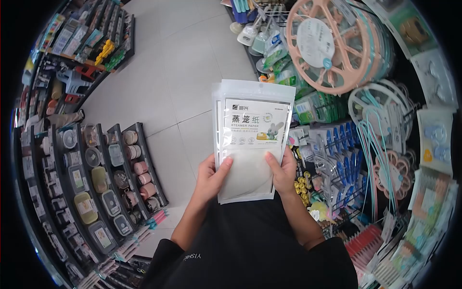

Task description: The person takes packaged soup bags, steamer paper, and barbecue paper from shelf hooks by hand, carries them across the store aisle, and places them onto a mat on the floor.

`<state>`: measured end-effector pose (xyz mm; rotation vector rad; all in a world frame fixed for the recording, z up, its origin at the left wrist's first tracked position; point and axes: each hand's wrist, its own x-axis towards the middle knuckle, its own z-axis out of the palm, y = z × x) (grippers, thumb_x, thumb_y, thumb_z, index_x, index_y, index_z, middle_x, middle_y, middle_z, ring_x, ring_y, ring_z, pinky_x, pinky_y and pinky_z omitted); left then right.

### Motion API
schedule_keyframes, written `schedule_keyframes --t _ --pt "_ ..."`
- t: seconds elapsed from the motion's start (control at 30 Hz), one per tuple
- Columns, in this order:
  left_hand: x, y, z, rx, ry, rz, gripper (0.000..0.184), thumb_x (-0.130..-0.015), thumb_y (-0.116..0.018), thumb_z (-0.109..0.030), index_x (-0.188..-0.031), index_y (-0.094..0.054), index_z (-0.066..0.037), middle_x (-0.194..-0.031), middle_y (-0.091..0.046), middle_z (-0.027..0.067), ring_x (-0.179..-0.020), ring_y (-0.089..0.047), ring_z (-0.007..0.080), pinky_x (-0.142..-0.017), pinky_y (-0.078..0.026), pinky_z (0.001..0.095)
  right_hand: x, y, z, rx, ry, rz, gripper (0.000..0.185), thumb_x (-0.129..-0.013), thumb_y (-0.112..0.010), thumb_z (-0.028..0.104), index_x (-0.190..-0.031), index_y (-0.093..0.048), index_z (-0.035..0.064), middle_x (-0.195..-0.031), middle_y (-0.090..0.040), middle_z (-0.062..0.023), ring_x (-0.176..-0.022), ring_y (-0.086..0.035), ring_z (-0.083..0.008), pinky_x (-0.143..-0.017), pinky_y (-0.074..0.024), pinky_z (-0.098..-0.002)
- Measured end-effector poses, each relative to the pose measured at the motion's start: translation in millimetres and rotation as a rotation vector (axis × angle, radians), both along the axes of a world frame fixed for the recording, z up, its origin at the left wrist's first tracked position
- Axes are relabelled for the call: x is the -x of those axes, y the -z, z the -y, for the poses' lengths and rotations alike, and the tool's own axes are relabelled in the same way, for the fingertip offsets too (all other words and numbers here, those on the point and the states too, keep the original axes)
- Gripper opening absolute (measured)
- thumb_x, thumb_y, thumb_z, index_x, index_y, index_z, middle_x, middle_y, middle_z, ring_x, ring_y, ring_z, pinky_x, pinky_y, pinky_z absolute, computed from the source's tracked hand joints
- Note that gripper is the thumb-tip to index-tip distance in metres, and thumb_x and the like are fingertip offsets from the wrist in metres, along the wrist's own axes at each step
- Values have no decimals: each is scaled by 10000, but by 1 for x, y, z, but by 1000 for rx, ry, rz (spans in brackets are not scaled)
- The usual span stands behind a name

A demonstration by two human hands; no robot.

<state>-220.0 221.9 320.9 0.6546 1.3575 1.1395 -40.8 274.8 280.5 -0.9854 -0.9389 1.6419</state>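
Steamer paper packets (248, 176): behind both thumbs (223, 167).
Left hand (210, 177): fingers clamp left edge.
Right hand (285, 174): fingers clamp right edge.

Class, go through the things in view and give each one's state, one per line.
White packets: overlapping, held in both hands, front one's print showing
Left hand: gripping their left edge, thumb in front
Right hand: gripping their right edge, thumb in front
Pink wheel-shaped item: on display, labelled
Yellow-green container: shelved, labelled
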Motion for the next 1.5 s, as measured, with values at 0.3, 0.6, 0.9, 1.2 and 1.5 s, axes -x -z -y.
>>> schedule_keyframes --t 0.3,0.6,0.9,1.2,1.5 --pt "37 8 -47 5 -121 6 302 -940 -528 -203 -1087 -574 56 -950 -645 87 -815 -588 94 -707 -477 232 44 -8 -60 -78 -48 -1 436 -891 -542 29 -1280 -373 -69 -1197 -536 -136 -1061 -531 -137 -902 -418 -269" --pt "124 26 -143 -20 -37 144 307 -931 -542 -201 -1110 -562 48 -986 -636 90 -845 -586 100 -734 -478 245 115 -10 -141 -91 -23 42 559 -883 -525 -29 -1373 -261 -84 -1288 -477 -155 -1149 -492 -169 -963 -385 -283" --pt "266 9 -245 -94 24 152 278 -904 -582 -150 -1096 -563 49 -988 -640 96 -850 -595 107 -737 -487 246 244 -24 -216 13 -42 92 412 -869 -597 41 -1245 -461 -61 -1142 -592 -116 -1013 -567 -138 -872 -448 -270" --pt "392 12 -320 -159 -101 138 243 -883 -601 -101 -1071 -572 51 -987 -638 103 -831 -602 112 -730 -495 255 369 -24 -292 76 -228 217 274 -865 -639 127 -1078 -603 -42 -1002 -655 -78 -881 -599 -110 -777 -482 -257" --pt "472 32 -396 -118 -299 153 274 -925 -556 -180 -1085 -577 41 -988 -638 78 -850 -584 94 -742 -471 240 460 1 -413 68 -393 249 256 -855 -650 131 -1047 -621 -37 -957 -667 -72 -838 -604 -100 -749 -486 -249"
